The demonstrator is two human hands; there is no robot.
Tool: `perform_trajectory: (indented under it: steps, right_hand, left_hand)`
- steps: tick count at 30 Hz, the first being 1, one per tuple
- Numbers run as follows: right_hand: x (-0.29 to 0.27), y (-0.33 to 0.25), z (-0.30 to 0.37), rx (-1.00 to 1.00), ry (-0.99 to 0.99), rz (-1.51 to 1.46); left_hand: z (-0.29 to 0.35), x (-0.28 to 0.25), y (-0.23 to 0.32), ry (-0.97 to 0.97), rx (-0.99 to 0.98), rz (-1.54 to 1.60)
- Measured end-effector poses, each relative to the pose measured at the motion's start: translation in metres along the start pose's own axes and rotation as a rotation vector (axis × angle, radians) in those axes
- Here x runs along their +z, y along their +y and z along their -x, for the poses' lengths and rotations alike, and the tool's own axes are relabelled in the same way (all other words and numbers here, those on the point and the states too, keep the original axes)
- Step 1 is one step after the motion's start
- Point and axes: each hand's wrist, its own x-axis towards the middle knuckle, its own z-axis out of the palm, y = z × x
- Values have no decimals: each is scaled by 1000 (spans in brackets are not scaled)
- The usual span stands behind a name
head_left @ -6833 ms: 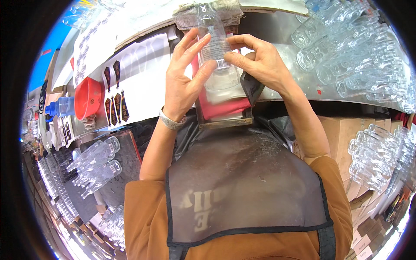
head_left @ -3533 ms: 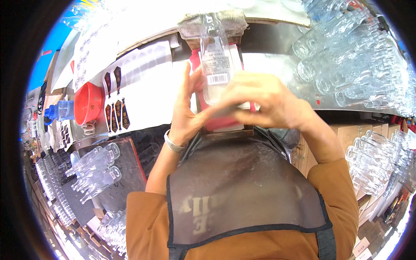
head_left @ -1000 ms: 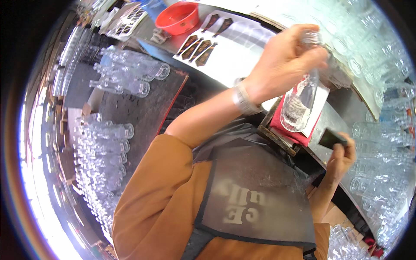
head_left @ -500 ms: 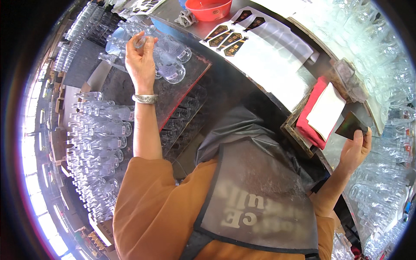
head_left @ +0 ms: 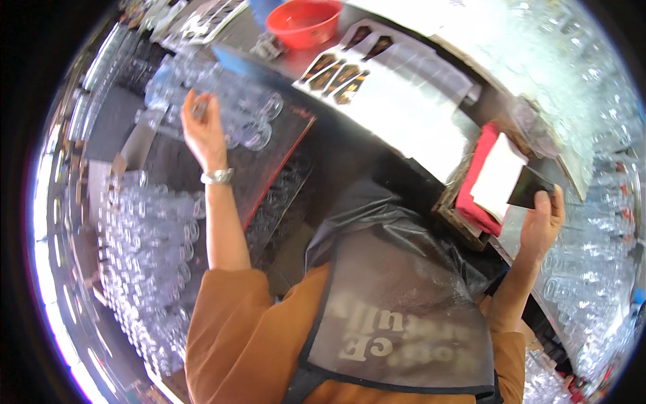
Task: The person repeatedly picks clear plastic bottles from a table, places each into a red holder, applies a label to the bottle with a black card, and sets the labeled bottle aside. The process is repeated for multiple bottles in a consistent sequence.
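My left hand (head_left: 204,138) is closed, thumb and fingers curled round the clear end of a glass bottle (head_left: 200,108); motion blur smears the detail. Several clear bottles (head_left: 256,132) lie on their sides on the dark table just beyond it. In my right hand (head_left: 542,222) is a thin dark square plate (head_left: 529,186), pinched between thumb and fingers at one corner. Close to that hand, a white folded cloth or paper (head_left: 498,176) rests on a red cloth (head_left: 476,172) at a wooden tray (head_left: 449,205).
A white sheet (head_left: 397,121) with dark, gold-marked labels (head_left: 346,84) lies ahead. Beyond it sit a red bowl (head_left: 304,25) and a grey rag (head_left: 268,46). Rows of glass bottles (head_left: 148,249) crowd the left; more bottles (head_left: 585,269) stand on the right. The left table has a red edge (head_left: 279,174).
The view has shifted a little. My left hand has come nearer to me relative to the lying bottles. My right hand has moved slightly left, still holding the dark plate.
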Motion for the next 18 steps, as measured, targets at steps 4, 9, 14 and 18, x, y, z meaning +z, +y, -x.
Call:
perform_trajectory:
  steps: [4,9,14,18]
  right_hand:
    - [5,-6,-5,-4,-73,16]
    - [-4,-9,-7,47,-66,-74]
    - [-21,-14,-4,99,-4,-145]
    - [-36,-17,5,124,45,-116]
  left_hand:
    - [1,-5,17,199,328,-452]
    - [9,54,131,57,417,166]
    - [59,201,233,-482,302,530]
    - [83,312,273,-463,275,419]
